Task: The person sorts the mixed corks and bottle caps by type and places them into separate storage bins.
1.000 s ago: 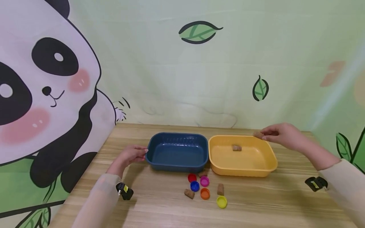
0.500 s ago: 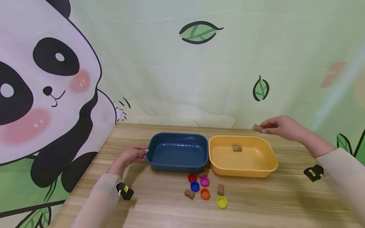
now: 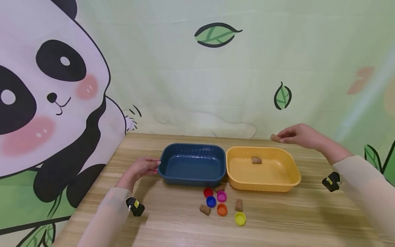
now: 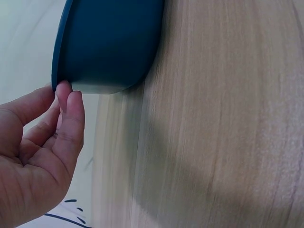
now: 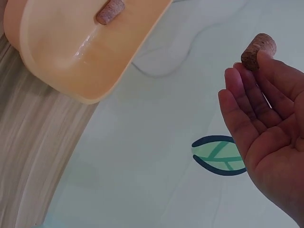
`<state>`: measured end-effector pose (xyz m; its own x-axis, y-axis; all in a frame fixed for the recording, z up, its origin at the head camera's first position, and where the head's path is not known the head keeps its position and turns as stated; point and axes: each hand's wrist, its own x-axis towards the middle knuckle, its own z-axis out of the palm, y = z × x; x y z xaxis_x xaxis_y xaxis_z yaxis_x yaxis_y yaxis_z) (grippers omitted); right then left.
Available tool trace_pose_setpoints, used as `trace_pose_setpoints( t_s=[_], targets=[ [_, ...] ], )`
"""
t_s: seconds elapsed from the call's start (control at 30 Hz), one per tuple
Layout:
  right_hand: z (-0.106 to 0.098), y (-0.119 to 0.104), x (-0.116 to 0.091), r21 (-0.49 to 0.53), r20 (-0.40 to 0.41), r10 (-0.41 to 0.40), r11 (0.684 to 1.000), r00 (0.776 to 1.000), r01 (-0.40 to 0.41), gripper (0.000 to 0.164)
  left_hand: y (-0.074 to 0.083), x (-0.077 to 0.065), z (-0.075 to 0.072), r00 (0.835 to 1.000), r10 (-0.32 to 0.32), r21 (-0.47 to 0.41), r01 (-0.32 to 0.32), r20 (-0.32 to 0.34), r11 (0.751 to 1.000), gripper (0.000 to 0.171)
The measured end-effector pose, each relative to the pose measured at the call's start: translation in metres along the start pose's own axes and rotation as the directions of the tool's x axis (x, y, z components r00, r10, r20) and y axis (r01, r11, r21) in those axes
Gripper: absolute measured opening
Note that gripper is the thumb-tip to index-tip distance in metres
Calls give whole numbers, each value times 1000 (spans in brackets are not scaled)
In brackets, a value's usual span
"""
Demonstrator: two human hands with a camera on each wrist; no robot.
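Note:
My right hand [image 3: 300, 135] pinches a cork [image 5: 258, 51] between thumb and fingertips, raised above the back right rim of the yellow basin [image 3: 262, 186]. Inside that basin lies another cork [image 3: 256, 160]. At the left end of the dark blue basin [image 3: 192, 183], my left hand [image 3: 143, 167] pinches the rim; the left wrist view has the thumb and fingertips on either side of the edge of the blue basin [image 4: 111, 42].
In front of the basins lie a red cap [image 3: 208, 192], a pink cap [image 3: 221, 196], a blue cap [image 3: 211, 201], an orange cap [image 3: 222, 209] and a yellow cap [image 3: 240, 218]. Among them are loose corks, one cork [image 3: 205, 209] at left, another cork [image 3: 239, 205] at right.
My right hand has risen from the yellow basin's back right rim and drifted slightly left, still holding the cork. My left hand has stayed at the blue basin's rim.

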<state>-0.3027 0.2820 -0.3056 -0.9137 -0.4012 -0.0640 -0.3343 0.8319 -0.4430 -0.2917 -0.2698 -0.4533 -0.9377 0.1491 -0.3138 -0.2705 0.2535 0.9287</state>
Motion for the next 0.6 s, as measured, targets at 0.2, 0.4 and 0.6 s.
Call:
trace_pose_setpoints(
  t_s=[0.2, 0.4, 0.6],
  targets=[
    [1, 2, 9, 14, 21, -5, 1000, 1000, 4, 36, 3, 0, 1, 1000, 2, 11, -2, -1, 1000, 45],
    [6, 1, 20, 28, 46, -13, 1000, 999, 12, 35, 6, -2, 1, 1000, 14, 7, -14, -1, 1000, 46],
    [17, 4, 31, 59, 92, -23, 998, 995, 18, 34, 7, -4, 3, 1000, -3, 24, 4, -12, 1000, 44]
  ],
)
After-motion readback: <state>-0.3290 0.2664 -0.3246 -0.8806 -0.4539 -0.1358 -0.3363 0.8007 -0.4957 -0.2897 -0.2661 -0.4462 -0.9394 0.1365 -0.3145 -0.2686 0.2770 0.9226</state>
